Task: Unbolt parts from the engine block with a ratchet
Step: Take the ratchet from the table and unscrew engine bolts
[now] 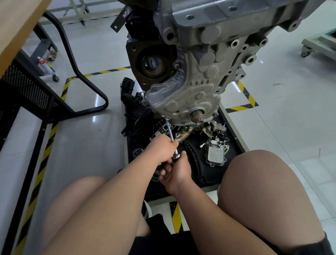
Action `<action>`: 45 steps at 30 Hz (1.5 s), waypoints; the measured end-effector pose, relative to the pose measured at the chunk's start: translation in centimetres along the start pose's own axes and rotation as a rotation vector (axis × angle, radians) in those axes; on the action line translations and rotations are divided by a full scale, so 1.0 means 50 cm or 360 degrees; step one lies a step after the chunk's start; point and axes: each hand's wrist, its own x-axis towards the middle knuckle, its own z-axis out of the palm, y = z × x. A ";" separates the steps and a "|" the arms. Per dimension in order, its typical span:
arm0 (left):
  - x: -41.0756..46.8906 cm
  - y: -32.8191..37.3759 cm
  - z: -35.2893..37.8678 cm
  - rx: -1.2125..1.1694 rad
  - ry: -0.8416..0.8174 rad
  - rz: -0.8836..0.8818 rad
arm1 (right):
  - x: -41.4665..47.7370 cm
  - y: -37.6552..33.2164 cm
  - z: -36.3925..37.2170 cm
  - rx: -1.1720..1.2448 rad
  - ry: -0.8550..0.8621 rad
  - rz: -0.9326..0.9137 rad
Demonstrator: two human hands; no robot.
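Note:
The grey engine block (205, 60) hangs in front of me, its bumpy timing cover (183, 98) facing me. A ratchet (49, 0) is not what I point at here: the ratchet head (176, 156) sits between my hands, and its long chrome extension (170, 132) runs up to a bolt at the cover's lower left corner (167, 119). My left hand (162, 149) is closed around the extension's lower part. My right hand (177, 172) grips the ratchet handle just below the head; the handle itself is hidden in the fist.
A black tray (234, 145) under the engine holds removed parts: an oil cooler (215, 152), a bronze manifold (187, 134), black plastic pieces (135, 107). A black table frame (85, 80) stands left. My bare knees (263, 191) flank the tray. Yellow-black tape (245, 92) marks the floor.

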 end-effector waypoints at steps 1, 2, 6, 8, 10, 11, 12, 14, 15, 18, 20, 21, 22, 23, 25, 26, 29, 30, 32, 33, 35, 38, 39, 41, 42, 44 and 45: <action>0.000 0.000 0.000 0.0023 0.0010 0.0006 | -0.001 0.000 0.001 -0.0005 -0.0004 0.0011; 0.000 -0.001 -0.001 0.0035 0.0015 0.0009 | -0.001 0.000 0.001 -0.0014 -0.0006 0.0015; 0.000 -0.006 -0.003 0.0066 0.0017 0.0009 | 0.000 0.000 0.002 -0.0056 -0.0022 -0.0017; 0.000 -0.007 -0.003 0.0043 0.0015 0.0003 | 0.000 -0.001 0.001 -0.0068 -0.0028 -0.0031; 0.001 -0.007 -0.004 0.0020 0.0010 -0.0001 | 0.001 -0.001 0.001 -0.0079 -0.0029 -0.0038; 0.001 -0.007 -0.004 0.0023 0.0011 0.0000 | 0.001 0.000 0.000 -0.0085 -0.0028 -0.0044; 0.001 -0.007 -0.004 0.0032 0.0015 0.0003 | 0.002 0.001 0.000 -0.0092 -0.0022 -0.0050; 0.001 -0.008 -0.003 0.0066 0.0030 0.0011 | 0.004 0.002 -0.002 -0.0109 0.0001 -0.0081; 0.001 -0.008 -0.004 0.0087 0.0037 0.0013 | 0.006 0.002 -0.003 -0.0121 0.0018 -0.0111; 0.002 -0.007 -0.004 0.0139 0.0040 0.0011 | 0.010 0.005 -0.006 -0.0146 0.0069 -0.0234; 0.004 -0.005 -0.003 0.0157 0.0045 0.0002 | 0.011 0.006 -0.007 -0.0085 0.0076 -0.0294; 0.004 -0.004 -0.003 0.0158 0.0048 -0.0006 | 0.010 0.008 -0.008 -0.0050 0.0070 -0.0313; 0.005 -0.004 -0.002 0.0153 0.0052 -0.0015 | 0.009 0.008 -0.008 -0.0023 0.0063 -0.0330; 0.005 -0.004 -0.001 0.0144 0.0054 -0.0021 | 0.008 0.010 -0.008 -0.0007 0.0061 -0.0349; 0.004 -0.003 0.001 0.0137 0.0052 -0.0034 | 0.008 0.013 -0.008 0.0005 0.0066 -0.0399; 0.004 -0.002 0.001 0.0142 0.0048 -0.0040 | 0.007 0.015 -0.008 0.0007 0.0071 -0.0424; 0.002 0.000 -0.001 0.0161 0.0040 -0.0035 | 0.003 0.017 -0.008 0.0023 0.0041 -0.0462; 0.001 0.000 -0.002 0.0166 0.0039 -0.0028 | 0.002 0.018 -0.008 0.0032 0.0020 -0.0465; 0.000 0.000 -0.002 0.0171 0.0028 -0.0022 | -0.002 0.017 -0.009 0.0047 -0.0013 -0.0467; 0.000 0.000 -0.002 0.0164 0.0022 -0.0024 | -0.003 0.016 -0.009 0.0049 -0.0024 -0.0468; 0.000 -0.001 -0.001 0.0146 0.0015 -0.0030 | -0.004 0.015 -0.010 0.0039 -0.0027 -0.0472; 0.002 -0.001 0.001 0.0129 0.0036 -0.0035 | -0.002 0.012 -0.011 0.0020 0.0022 -0.0452; 0.002 -0.002 0.002 0.0114 0.0043 -0.0036 | -0.001 0.010 -0.011 0.0025 0.0035 -0.0435; 0.003 -0.003 0.004 0.0072 0.0044 -0.0039 | 0.000 0.008 -0.011 0.0033 0.0042 -0.0399; 0.004 -0.004 0.004 0.0054 0.0038 -0.0040 | 0.001 0.008 -0.011 0.0028 0.0042 -0.0389; 0.004 -0.006 0.004 0.0047 0.0032 -0.0033 | 0.002 0.008 -0.012 0.0014 0.0038 -0.0376; 0.005 -0.006 0.003 0.0052 0.0033 -0.0029 | 0.002 0.009 -0.013 0.0009 0.0033 -0.0366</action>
